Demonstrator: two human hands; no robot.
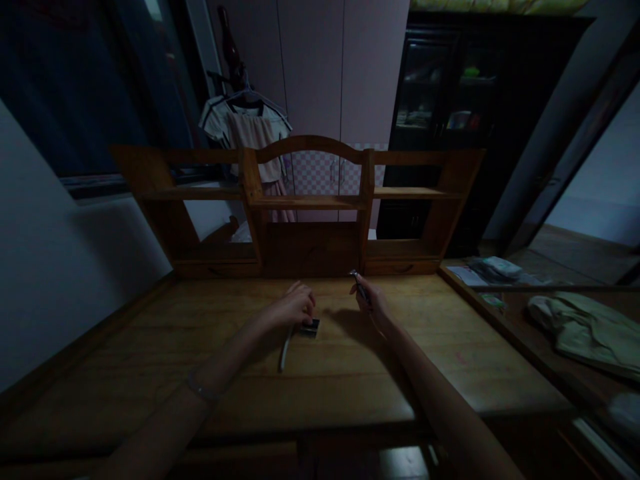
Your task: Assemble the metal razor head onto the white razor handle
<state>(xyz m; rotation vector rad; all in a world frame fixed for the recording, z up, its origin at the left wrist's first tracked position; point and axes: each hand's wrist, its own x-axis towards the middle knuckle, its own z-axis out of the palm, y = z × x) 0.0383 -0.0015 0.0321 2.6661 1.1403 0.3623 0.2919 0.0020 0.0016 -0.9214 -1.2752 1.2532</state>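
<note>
My left hand (299,305) is over the middle of the wooden desk, its fingers bent down and closed at the edge of a small dark flat piece (311,327) with light streaks. The fingers partly cover this piece, and its kind is unclear. Beside it, below the hand, a thin white stick (285,350) lies on the desk top. My right hand (371,300) is raised to the right, wrapped round a slim dark-handled tool (361,289) with a shiny metal end pointing up and left. The dim light hides the tool's exact kind.
The wooden desk (200,373) has a shelf unit (310,202) along its back edge. To the left is a white wall (40,267). At the right, a lower surface bears a pale green cloth (590,333) and plastic-wrapped packages (500,268). Clothes (250,127) hang behind the shelf.
</note>
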